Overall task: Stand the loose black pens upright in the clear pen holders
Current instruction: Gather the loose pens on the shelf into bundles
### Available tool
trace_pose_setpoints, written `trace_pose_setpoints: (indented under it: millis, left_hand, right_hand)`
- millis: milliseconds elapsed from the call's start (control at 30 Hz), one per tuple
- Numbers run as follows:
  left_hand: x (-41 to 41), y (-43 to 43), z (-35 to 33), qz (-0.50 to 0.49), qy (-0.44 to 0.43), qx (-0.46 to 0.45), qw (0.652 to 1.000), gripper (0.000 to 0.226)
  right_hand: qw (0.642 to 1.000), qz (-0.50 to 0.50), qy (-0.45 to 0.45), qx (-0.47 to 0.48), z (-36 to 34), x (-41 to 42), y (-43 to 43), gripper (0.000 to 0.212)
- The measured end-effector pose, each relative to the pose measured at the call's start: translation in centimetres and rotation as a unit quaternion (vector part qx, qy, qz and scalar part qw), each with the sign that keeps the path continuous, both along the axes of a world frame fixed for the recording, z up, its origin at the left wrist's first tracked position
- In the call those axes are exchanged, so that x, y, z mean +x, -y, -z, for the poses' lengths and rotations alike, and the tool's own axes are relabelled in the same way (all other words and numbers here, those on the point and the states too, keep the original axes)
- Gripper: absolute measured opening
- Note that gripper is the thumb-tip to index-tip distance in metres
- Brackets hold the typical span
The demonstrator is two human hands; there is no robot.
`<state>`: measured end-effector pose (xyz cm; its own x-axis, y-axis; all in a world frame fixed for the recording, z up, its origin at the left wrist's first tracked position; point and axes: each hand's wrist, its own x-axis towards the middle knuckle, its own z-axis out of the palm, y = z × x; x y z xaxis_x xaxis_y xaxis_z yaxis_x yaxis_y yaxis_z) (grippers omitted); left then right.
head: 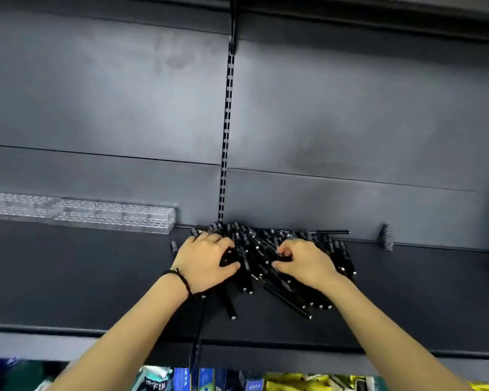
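- On shelf (68, 277) centre: black pens (255, 244) heaped flat; clear pen holders (110, 218) well to left.
- L hand (203, 261) bent over heap, grip unclear; R hand (305, 263) fingers curl round black pens.
- Advice: take few, align ends.

Seeing black pens (283, 300) in a pile, looking like smooth plastic, shining a little, with small silvery ends catching the light. Finding clear pen holders (96, 214) at nine o'clock, looking like hard see-through plastic, glossy. Noticing a dark grey shelf (96, 277) and back wall (96, 108), looking like painted metal, matt and smooth, with dull smudges. Spotting a shiny metal spring (388, 238) at three o'clock, a black cloth cord (181, 279) at seven o'clock, glossy packets (294, 383) at six o'clock.
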<state>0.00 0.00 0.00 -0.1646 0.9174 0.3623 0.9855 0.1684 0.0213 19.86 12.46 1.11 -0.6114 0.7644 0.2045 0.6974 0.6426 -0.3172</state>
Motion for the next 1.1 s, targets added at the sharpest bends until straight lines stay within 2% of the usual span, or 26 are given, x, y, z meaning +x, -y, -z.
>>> trace_pose_setpoints:
  millis: [133,267,433,500,567,600,700,800,900,967,1033,1100]
  left_hand:
    - [-0.6,-2.3,-1.0,0.001,0.001,0.0,1.0,0.057]
    - [-1.1,-4.5,-0.7,0.013,0.002,-0.001,1.0,0.054]
    - [-1.3,-5.9,1.8,0.032,0.062,0.047,0.996,0.05]
    - [-1.7,-6.2,2.4,0.043,0.105,0.083,0.99,0.036]
    - [-2.1,-6.3,2.6,0.054,0.161,0.141,0.975,0.024]
    - [-2.1,-6.4,2.5,0.058,0.208,0.166,0.962,0.025]
    - [-1.9,-6.8,1.8,0.088,0.389,0.172,0.901,0.032]
    - [-1.3,-7.3,0.9,0.137,0.554,0.18,0.801,0.025]
    - [-1.6,-7.3,0.5,0.139,0.639,0.205,0.728,0.028]
    - [-2.2,-7.0,0.7,0.127,0.702,0.21,0.668,0.029]
    - [-2.9,-6.8,0.8,0.108,0.756,0.217,0.608,0.03]
    - [-3.0,-6.6,0.9,0.097,0.786,0.228,0.567,0.032]
  right_hand:
    - [0.999,0.029,-0.011,0.006,-0.2,-0.9,-1.2,0.032]
    - [0.998,0.057,0.017,-0.005,-0.7,-2.2,-2.2,0.026]
    - [0.995,0.093,0.022,-0.006,-0.9,-3.2,-2.8,0.014]
    - [0.993,0.107,-0.016,-0.04,-1.0,-3.3,-3.1,0.011]
    - [0.985,0.106,-0.109,-0.085,-0.9,-3.5,-3.6,0.007]
    - [0.977,0.093,-0.164,-0.102,-1.0,-3.7,-3.6,0.005]
    - [0.937,-0.015,-0.285,-0.199,-1.5,-4.7,-2.7,0.007]
    - [0.92,-0.084,-0.281,-0.261,-1.9,-6.1,-1.3,0.009]
    - [0.923,-0.087,-0.281,-0.25,-1.3,-7.2,-1.2,0.002]
    - [0.954,-0.045,-0.238,-0.176,-0.1,-7.3,-2.2,0.012]
    - [0.986,0.014,-0.131,-0.099,0.4,-6.8,-2.8,0.023]
    - [0.994,0.037,-0.06,-0.078,0.3,-6.2,-2.8,0.028]
